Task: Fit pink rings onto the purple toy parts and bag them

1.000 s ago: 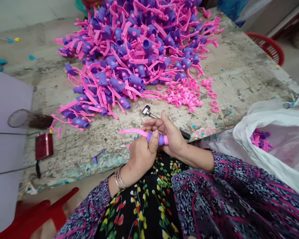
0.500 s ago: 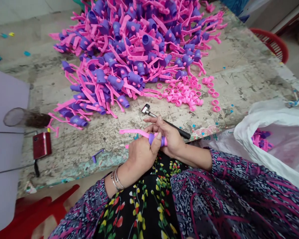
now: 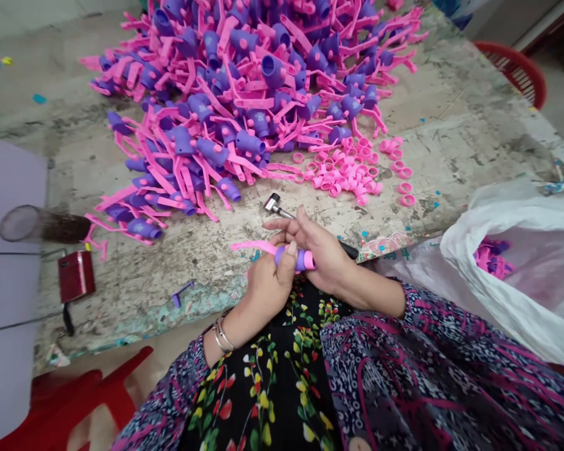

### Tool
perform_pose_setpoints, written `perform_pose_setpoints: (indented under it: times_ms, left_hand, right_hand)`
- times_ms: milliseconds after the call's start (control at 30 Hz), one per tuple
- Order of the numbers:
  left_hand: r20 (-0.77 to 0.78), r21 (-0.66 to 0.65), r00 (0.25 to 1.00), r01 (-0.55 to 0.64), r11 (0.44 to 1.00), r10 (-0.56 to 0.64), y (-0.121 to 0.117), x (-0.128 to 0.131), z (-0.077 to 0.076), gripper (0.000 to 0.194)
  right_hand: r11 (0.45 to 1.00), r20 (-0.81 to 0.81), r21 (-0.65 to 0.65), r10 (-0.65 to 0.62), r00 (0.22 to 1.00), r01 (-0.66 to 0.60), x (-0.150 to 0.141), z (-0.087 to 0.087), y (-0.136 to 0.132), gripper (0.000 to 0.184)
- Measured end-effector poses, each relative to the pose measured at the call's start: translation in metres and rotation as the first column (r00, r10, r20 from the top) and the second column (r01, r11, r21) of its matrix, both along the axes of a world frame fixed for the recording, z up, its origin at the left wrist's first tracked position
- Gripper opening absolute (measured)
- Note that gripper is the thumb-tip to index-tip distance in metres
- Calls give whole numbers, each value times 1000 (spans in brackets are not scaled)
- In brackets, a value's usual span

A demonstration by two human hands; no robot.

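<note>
Both hands are held low over the table's front edge, gripping one moulded plastic part [image 3: 294, 257] with a purple sleeve, a pink band and a long pink arm reaching left. My left hand [image 3: 270, 283] wraps the sleeve, and my right hand [image 3: 322, 254] closes around its far end. Just beyond my right hand lies a small metal-headed tool [image 3: 272, 203], its black handle passing beneath my fingers. Further out spreads a large heap of pink-and-purple parts [image 3: 235, 106]. Loose pink rings [image 3: 343, 174] lie between that heap and my hands.
The worn, stained table [image 3: 455, 141] holds a clear tube with dark contents [image 3: 42, 225], a dark red case [image 3: 76, 275] and a small purple piece [image 3: 182, 293]. A white plastic bag [image 3: 512, 250] holding pink parts sits right; a red basket [image 3: 512, 69] and red stool [image 3: 89, 391] stand nearby.
My right fingers have spread and shifted on the part, and both hands have turned it slightly. The view has drifted, moving the table and heap left and upward in the frame.
</note>
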State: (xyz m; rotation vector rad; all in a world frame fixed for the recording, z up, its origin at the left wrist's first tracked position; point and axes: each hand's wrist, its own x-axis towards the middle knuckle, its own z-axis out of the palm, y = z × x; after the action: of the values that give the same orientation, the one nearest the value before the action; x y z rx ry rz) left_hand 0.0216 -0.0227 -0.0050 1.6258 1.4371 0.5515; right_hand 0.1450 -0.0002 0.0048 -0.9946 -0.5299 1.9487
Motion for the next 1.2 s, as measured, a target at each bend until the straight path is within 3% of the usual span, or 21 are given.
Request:
perform_pose_setpoints:
  times_ms: [100, 267, 333, 400, 467, 533, 600, 700, 867, 1100, 1200]
  left_hand:
    - [164, -118, 984, -54, 992, 73, 2, 1, -2, 54]
    - [237, -271, 961, -73, 960, 141, 0, 4, 1, 55]
    - [270, -320, 946, -88, 943, 180, -1, 4, 2, 57]
    - [297, -365, 931, -96, 926, 213, -1, 3, 2, 59]
    - [311, -391, 919, -110, 914, 243, 0, 1, 1, 60]
    - [311, -401, 914, -121, 908, 259, 1, -1, 0, 60]
    - [309, -392, 920, -107, 914, 240, 2, -4, -1, 60]
    - [314, -367, 926, -84, 927, 208, 5, -7, -2, 63]
    - [324, -345, 925, -78, 935, 196, 7, -12, -6, 64]
    - [388, -381, 875, -133, 915, 288, 6, -16, -13, 62]
    - [447, -405, 817, -178, 897, 364, 10, -17, -10, 61]
  right_hand:
    - [997, -71, -27, 74, 995, -76, 4, 2, 3, 71]
    - [992, -72, -11, 127, 989, -129, 7, -8, -1, 78]
    - [988, 22, 42, 150, 988, -151, 12, -10, -1, 75]
    - [971, 241, 186, 104, 965, -151, 22, -11, 0, 60]
    - [895, 543, 410, -85, 835, -175, 38, -15, -2, 41]
    - [772, 763, 558, -333, 554, -305, 56, -25, -5, 32]
    - [721, 861, 509, -431, 270, -470, 73, -39, -12, 31]
    - [727, 923, 325, -382, 37, -605, 89, -61, -23, 38]
    - [743, 938, 160, -320, -134, -650, 90, -71, -24, 31]
    - [737, 929, -85, -185, -321, -670, 75, -46, -11, 25]
    - [774, 938, -134, -102, -331, -619, 75, -39, -12, 27]
